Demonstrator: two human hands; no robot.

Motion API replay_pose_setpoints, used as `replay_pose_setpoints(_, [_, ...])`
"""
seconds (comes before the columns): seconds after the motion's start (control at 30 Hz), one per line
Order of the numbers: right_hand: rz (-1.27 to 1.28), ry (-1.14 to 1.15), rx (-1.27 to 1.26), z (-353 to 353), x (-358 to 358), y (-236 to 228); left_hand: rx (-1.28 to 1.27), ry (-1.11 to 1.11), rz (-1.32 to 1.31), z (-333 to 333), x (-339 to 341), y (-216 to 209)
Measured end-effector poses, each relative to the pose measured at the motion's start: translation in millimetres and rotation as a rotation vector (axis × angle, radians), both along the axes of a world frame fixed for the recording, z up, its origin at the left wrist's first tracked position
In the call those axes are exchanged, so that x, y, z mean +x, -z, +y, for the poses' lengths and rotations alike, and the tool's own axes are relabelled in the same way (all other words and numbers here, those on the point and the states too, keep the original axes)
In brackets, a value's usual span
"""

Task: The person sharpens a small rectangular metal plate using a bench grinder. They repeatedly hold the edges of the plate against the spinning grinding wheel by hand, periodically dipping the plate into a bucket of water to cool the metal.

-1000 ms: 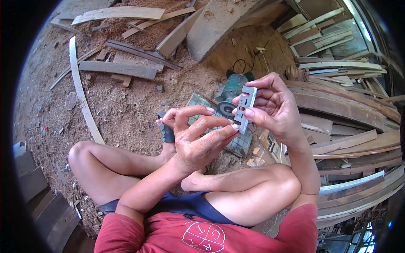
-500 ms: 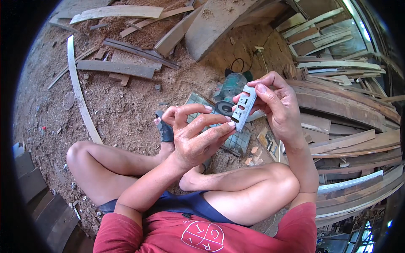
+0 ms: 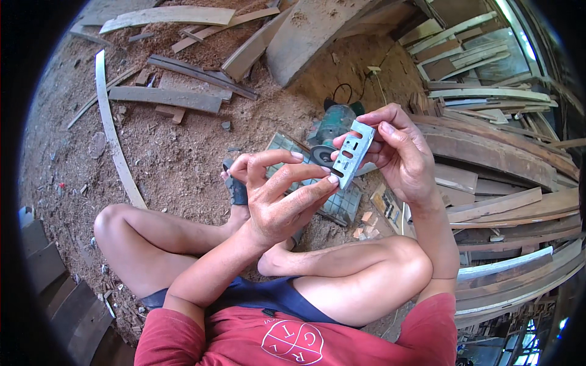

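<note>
A slotted silver-grey metal plate (image 3: 354, 152) is held up in front of me, tilted, with oblong holes along its face. The fingertips and thumb of my left hand (image 3: 273, 201) pinch its lower end, the other fingers spread. My right hand (image 3: 408, 157) supports the upper end, fingers along and partly behind it; its thumb stands slightly off the face. Just beyond the plate sits a green bench grinder (image 3: 336, 124) with a grey wheel (image 3: 322, 155), partly covered by my fingers.
A tiled board (image 3: 342, 207) lies on the sawdust-covered ground before my crossed legs. Small wood blocks (image 3: 367, 227) and a shallow wooden tray (image 3: 390, 207) sit beside it. Stacked planks (image 3: 494, 152) line the right; loose boards (image 3: 168, 99) lie at the far left.
The metal plate has turned slightly, showing more of its slotted face. My right thumb has shifted away from its edge. Both hands stay nearly in place.
</note>
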State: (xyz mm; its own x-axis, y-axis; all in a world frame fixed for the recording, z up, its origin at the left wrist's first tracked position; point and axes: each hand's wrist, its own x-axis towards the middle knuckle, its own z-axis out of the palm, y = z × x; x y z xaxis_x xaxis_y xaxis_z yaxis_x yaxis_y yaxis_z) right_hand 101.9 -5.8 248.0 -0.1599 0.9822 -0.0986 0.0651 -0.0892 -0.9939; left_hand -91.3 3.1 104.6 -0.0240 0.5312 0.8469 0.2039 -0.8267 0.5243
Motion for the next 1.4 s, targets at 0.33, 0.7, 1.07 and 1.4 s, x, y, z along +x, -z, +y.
replay_pose_setpoints(0.33, [0.088, -0.011, 0.004, -2, 3, 6, 0.011, 0.023, -0.004, -6, -5, -8])
replay_pose_setpoints(0.7, [0.036, -0.079, -0.085, -3, 7, 10, -0.012, 0.058, -0.049, -10, -15, -17])
replay_pose_setpoints(1.07, [-0.016, -0.087, -0.054, -1, 5, 14, -0.037, 0.131, -0.109, -6, -22, -25])
replay_pose_setpoints(1.4, [-0.11, 0.106, -0.064, 2, 3, 15, -1.024, 0.672, -0.718, 4, -7, -20])
